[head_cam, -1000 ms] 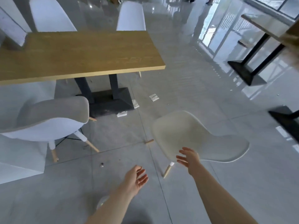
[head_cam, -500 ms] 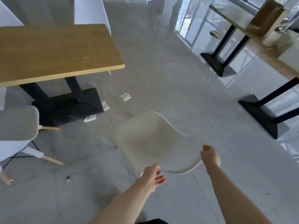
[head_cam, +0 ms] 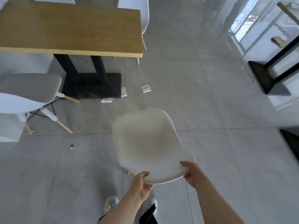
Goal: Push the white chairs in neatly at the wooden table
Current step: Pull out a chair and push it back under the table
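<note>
Your left hand [head_cam: 143, 183] and your right hand [head_cam: 192, 174] both close their grip on the top edge of the backrest of the cream-white chair [head_cam: 148, 143], thumbs over the rim and fingers hidden behind it. This chair stands on the grey tiled floor [head_cam: 218, 159], well apart from the wooden surface [head_cam: 71, 28], with its seat facing toward that surface. You see the surface at the upper left; its top is bare wood with a light edge, and it rests on two black legs on a black base plate [head_cam: 92, 85]. A white chair with a grey cushion [head_cam: 27, 92] stands at the near side on the left, with its wooden legs on the floor. Another white chair [head_cam: 139, 12] stands at the far right corner, partly hidden by the top. Three small white paper pieces [head_cam: 146, 89] lie on the floor near the base plate. At the right you see the black base of a second table [head_cam: 265, 78] and bright windows [head_cam: 252, 25]. Your white shoes [head_cam: 111, 205] show at the bottom.
</note>
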